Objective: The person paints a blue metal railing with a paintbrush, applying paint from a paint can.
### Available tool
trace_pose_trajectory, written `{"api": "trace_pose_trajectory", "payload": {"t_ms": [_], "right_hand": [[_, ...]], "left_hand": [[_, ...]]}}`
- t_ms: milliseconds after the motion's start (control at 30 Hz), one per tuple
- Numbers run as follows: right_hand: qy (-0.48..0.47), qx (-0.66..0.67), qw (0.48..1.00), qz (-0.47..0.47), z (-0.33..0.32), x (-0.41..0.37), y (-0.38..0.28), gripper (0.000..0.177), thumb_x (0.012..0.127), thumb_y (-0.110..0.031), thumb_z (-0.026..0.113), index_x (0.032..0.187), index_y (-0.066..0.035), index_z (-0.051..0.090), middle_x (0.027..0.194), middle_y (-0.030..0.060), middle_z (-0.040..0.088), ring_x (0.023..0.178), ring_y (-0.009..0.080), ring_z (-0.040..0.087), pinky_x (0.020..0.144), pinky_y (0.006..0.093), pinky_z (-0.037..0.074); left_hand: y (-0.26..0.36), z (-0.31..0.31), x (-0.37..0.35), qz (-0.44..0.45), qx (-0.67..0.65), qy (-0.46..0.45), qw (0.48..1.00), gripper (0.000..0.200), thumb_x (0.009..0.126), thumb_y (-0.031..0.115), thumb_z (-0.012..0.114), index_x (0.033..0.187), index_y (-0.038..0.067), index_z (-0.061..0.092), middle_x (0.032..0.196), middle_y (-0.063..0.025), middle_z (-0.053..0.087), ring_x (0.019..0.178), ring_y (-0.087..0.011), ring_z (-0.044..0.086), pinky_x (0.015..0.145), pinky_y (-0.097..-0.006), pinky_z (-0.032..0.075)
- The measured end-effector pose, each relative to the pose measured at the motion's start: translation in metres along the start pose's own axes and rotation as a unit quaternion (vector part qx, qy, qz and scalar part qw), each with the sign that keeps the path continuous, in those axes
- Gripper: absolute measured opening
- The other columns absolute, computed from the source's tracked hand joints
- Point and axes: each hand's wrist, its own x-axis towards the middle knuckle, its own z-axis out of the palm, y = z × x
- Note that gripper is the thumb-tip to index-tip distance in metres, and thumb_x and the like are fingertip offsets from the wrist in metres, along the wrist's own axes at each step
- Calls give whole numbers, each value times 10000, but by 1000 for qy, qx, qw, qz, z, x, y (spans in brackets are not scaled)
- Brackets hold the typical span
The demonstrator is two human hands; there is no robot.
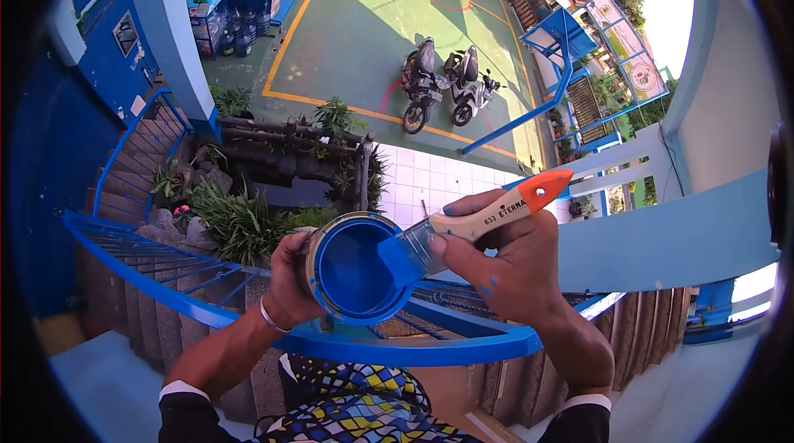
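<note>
My left hand [291,284] is wrapped round the side of a paint can [313,265], which is tilted so its open mouth faces me. Blue paint [351,269] coats its inside and rim. Between the thumb and fingers of my right hand [517,261] is a paintbrush [488,218] with a pale wooden handle, an orange tip and the marking "633 ETERNA". Its bristles [400,263], covered in blue paint, lie over the can's right rim. Blue smears show on my right hand. How far the left fingers reach behind the can is hidden.
Just below the can curves a blue metal railing [447,349], with stairs [571,360] on both sides. Beyond and lower down are plants [240,224], a pond [285,197], white tiles [413,174] and a green court [347,46] with two parked motorcycles [420,83]. A light blue wall [662,236] stands at right.
</note>
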Motion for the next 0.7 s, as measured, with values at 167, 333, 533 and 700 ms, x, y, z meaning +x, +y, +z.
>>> {"api": "trace_pose_trajectory", "payload": {"t_ms": [167,333,533,700], "right_hand": [[82,17,992,93,-29,-3,4,263,883,-8,790,1103,83,680,924,151,768,787,114,722,693,236,587],[42,54,995,72,-35,-4,20,303,895,-47,817,1128,77,668,957,121,762,859,122,718,740,258,589],[89,87,985,117,-79,-4,50,324,862,-52,809,1121,82,669,984,158,756,866,167,735,786,308,616],[10,116,927,357,-95,-16,89,338,834,-134,815,1085,50,682,931,113,739,793,129,678,726,268,541]], "left_hand": [[-6,18,12,8,6,1,1000,681,903,492,586,1407,35,619,1419,-219,633,1294,-407,612,1138,-606,447],[-11,10,33,13,-7,19,1000,653,931,489,562,1378,19,637,1385,-238,648,1258,-406,638,1096,-595,496],[-5,-40,45,-14,12,-3,1000,644,1055,486,490,1538,63,450,1485,-220,554,1320,-361,602,1054,-528,564],[6,-13,40,-21,29,-50,998,802,980,491,663,1601,84,362,1522,-244,485,1324,-397,575,1018,-549,590]]}}
